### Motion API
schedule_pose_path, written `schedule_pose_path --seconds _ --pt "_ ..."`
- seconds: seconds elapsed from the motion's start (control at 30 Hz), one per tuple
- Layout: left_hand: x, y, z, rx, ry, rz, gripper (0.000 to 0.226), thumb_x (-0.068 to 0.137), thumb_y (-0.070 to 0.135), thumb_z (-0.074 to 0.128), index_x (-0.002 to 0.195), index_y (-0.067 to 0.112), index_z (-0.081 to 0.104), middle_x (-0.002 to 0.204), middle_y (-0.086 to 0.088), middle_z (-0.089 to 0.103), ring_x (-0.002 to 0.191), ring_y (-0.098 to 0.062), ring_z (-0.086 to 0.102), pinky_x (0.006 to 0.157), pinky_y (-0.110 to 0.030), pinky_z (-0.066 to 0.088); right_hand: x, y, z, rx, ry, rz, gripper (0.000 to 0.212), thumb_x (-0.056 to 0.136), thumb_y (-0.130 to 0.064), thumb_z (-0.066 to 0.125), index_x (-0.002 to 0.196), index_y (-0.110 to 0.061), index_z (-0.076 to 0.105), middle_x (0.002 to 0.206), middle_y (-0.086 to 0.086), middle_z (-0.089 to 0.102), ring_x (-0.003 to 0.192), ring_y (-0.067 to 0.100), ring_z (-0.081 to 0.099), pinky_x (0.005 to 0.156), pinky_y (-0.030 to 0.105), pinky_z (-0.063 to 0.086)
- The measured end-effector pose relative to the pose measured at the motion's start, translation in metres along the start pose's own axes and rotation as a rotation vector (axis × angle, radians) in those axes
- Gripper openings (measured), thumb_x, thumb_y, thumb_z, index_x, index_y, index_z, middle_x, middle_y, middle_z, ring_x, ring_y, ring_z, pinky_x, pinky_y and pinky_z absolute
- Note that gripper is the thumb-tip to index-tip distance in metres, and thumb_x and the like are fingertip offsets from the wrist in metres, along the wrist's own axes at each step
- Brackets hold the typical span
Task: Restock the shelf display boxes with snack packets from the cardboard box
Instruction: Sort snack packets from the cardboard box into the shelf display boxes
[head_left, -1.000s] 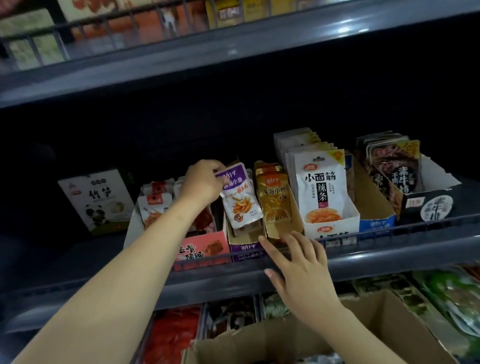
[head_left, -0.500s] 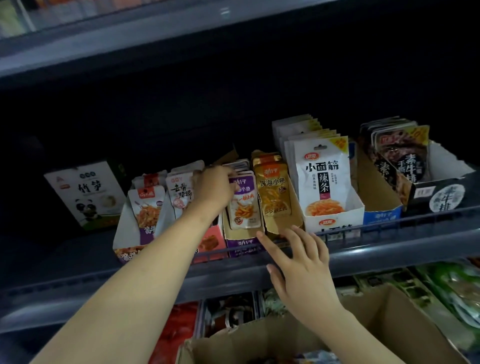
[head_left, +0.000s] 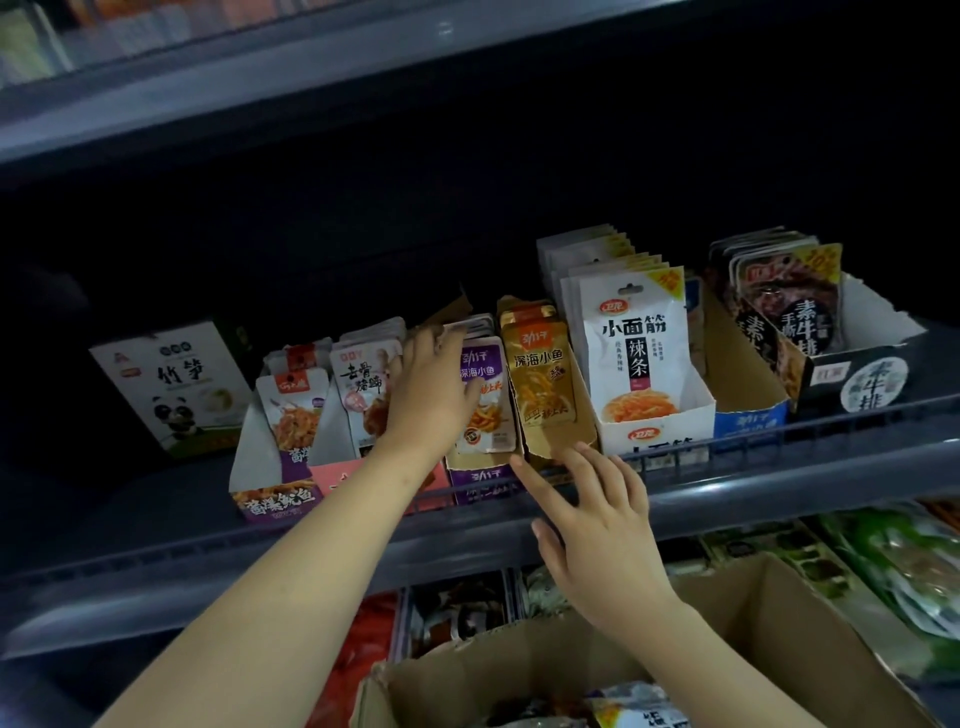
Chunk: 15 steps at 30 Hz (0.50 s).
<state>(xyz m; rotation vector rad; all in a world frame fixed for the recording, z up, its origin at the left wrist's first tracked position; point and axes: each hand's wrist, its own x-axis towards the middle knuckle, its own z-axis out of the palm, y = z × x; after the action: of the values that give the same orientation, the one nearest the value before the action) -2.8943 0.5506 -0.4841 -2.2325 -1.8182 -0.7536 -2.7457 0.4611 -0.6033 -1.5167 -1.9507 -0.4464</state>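
My left hand lies against the front purple fish-snack packet, which stands in its purple display box on the middle shelf. Its fingers rest along the packet's top left; I cannot tell whether they curl round it. My right hand is spread flat, fingers straight, with the fingertips touching the front of the brown display box that holds the gold packets. The cardboard box sits open below, with a few packets inside.
More display boxes line the shelf: a squid-snack box, a pink box, a white spicy-strip box, a blue box and a black box. A panda-print box stands at the left. A rail edges the shelf.
My left hand has lowered the purple packet into its display box and now lies against its front. My right hand has stayed at the brown box's front.
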Motion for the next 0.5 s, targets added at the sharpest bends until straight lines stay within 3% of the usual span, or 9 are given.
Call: schedule_pose_path --seconds 0.1,0.23,0.3,0.4,0.5 --pt "-0.024 0.007 -0.004 -0.014 0.015 0.045 0.059 0.098 0.034 0.05 0.15 0.018 0.029 0.155 -0.008 0.026 0.145 -0.026 0.018 0.119 -0.039 0.007 -0.001 0.001 -0.005 0.026 -0.063 -0.017 0.065 0.081 -0.036 0.068 0.141 -0.03 0.042 0.136 0.009 0.055 0.13 0.028 0.033 0.107 0.046 0.02" --pt "-0.07 0.019 -0.009 -0.074 0.014 0.05 0.055 0.099 0.032 0.047 0.15 0.021 0.03 0.158 -0.005 0.02 0.145 -0.023 0.015 0.12 -0.039 0.008 -0.011 0.001 -0.029 0.061 -0.079 0.018 0.055 0.088 -0.039 0.039 0.141 -0.026 0.039 0.141 0.005 0.052 0.133 0.023 0.034 0.109 0.041 0.019" --pt "-0.097 0.028 -0.009 -0.128 0.023 0.062 0.053 0.098 0.03 0.048 0.149 0.022 0.032 0.157 -0.003 0.024 0.145 -0.02 0.018 0.119 -0.04 0.012 -0.025 0.002 -0.045 0.074 -0.076 0.029 0.054 0.086 -0.038 0.036 0.137 -0.024 0.044 0.137 0.004 0.055 0.129 0.022 0.036 0.107 0.039 0.021" --pt "-0.139 0.045 -0.006 -0.212 -0.023 0.063 0.05 0.099 0.031 0.047 0.147 0.023 0.035 0.155 0.001 0.027 0.144 -0.018 0.019 0.118 -0.037 0.012 -0.06 0.009 -0.072 0.077 -0.082 0.007 0.05 0.084 -0.037 0.037 0.13 -0.024 0.052 0.127 0.003 0.061 0.122 0.019 0.04 0.105 0.036 0.034" --pt "-0.186 0.065 0.001 -0.285 -0.101 0.091 0.048 0.099 0.03 0.047 0.145 0.023 0.039 0.153 0.001 0.031 0.142 -0.017 0.023 0.118 -0.035 0.013 -0.111 0.021 -0.101 0.098 -0.135 -0.02 0.045 0.083 -0.035 0.042 0.124 -0.023 0.054 0.114 -0.001 0.063 0.11 0.018 0.047 0.089 0.036 0.05"
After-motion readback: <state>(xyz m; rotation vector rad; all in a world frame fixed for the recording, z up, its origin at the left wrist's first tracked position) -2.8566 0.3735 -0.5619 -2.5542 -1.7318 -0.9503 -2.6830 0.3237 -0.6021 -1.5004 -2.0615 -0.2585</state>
